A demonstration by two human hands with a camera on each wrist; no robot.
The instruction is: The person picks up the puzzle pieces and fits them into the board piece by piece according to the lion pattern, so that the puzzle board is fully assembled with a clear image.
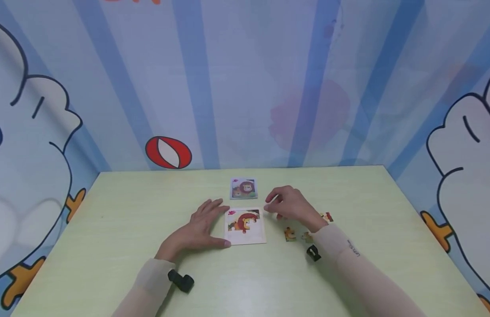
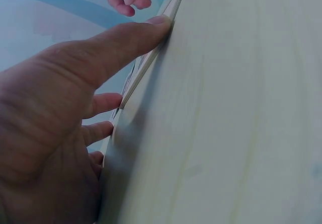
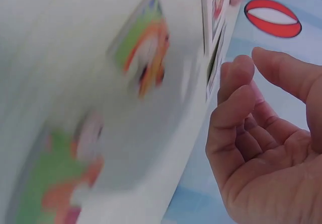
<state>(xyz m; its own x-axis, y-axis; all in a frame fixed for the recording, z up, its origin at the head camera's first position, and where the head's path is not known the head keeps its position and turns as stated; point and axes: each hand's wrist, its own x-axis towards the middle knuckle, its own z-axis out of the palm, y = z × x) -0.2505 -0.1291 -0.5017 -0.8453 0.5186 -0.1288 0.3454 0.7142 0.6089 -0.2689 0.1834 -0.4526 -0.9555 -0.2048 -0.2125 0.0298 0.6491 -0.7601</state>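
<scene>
A white-framed jigsaw puzzle board (image 1: 245,237) lies on the table, with part of a lion picture filled in at its top. Along its left side my left hand (image 1: 199,226) is spread, thumb at the lower corner and index finger at the upper one. In the left wrist view, the straight thumb (image 2: 126,45) presses the board's edge. Just off the board's upper right corner hovers my right hand (image 1: 290,204), fingers loosely bent. The right wrist view shows a gap between thumb and index finger, nothing held. Loose jigsaw pieces (image 1: 290,234) lie below and right of that hand, partly hidden by it.
Behind the board lies a small card (image 1: 243,188) with a complete lion picture. The pale table (image 1: 110,237) ends at a blue striped backdrop (image 1: 245,88) at the back, with printed panels on both sides. Black straps with small mounts (image 1: 181,281) sit at the wrists.
</scene>
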